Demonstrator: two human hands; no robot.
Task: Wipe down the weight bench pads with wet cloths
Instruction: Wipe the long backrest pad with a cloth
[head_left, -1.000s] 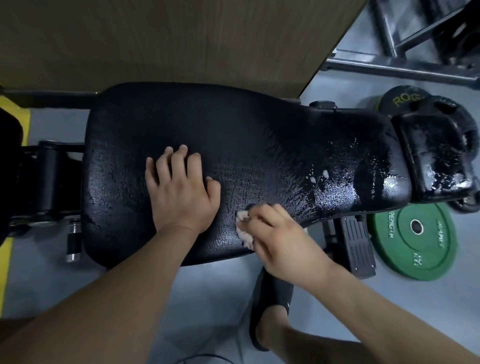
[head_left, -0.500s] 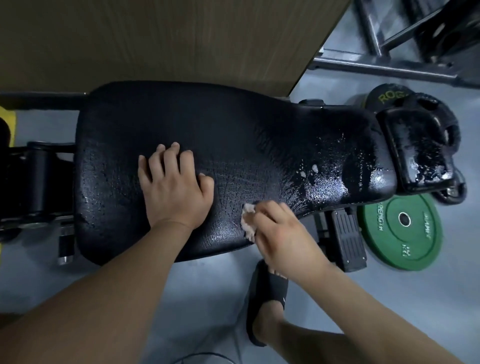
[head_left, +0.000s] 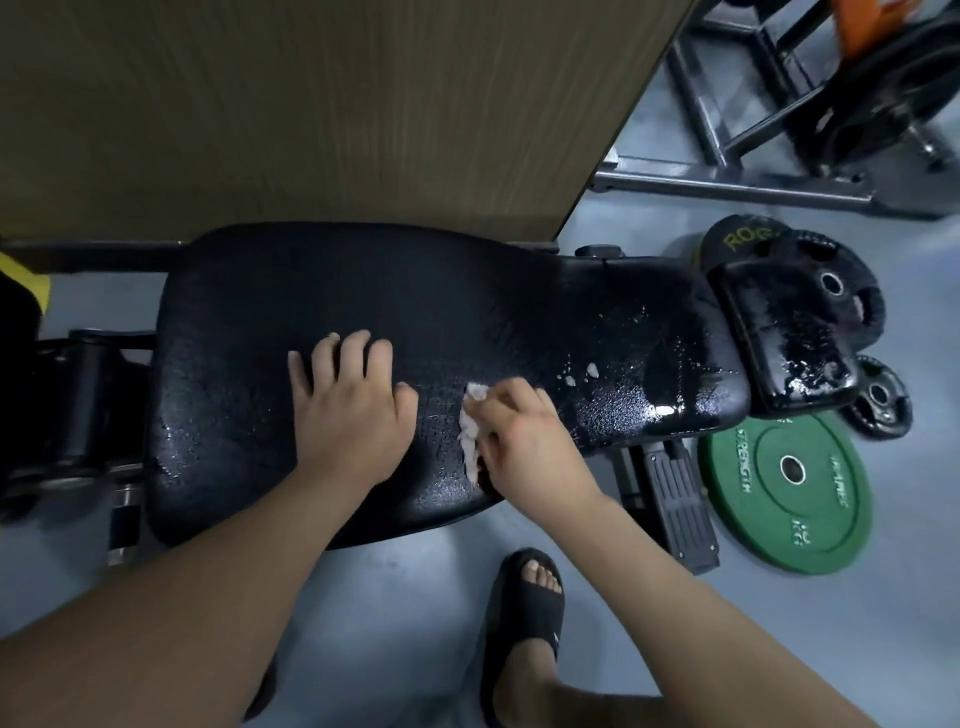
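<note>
1. The right hand (head_left: 524, 441) has its fingers curled round a wadded white cloth (head_left: 470, 441) and presses it onto the main bench pad (head_left: 467, 312) close to the near edge; over the last second it has crept slightly away from that edge, with hardly any sideways travel
2. The left hand (head_left: 353, 410) lies flat on the same pad, fingers straight and holding nothing; it has kept its place throughout, which reads as bracing
3. The cloth sits just beside the left thumb, not touching it
4. To the right of the cloth a few white scraps (head_left: 592, 370) lie on the pad exactly as before, and the wet sheen over the pad's right end and the small end pad (head_left: 784, 338) looks unchanged
5. My reading: short scrubbing strokes on one patch, so coverage has barely grown; the scraps are yet to be picked up, and whether the duller far half has been wiped cannot be told
6. On the floor beyond lie a green bumper plate (head_left: 784, 483) and black weight plates (head_left: 831, 280); a sandalled foot (head_left: 530, 608) stands below the pad
</note>
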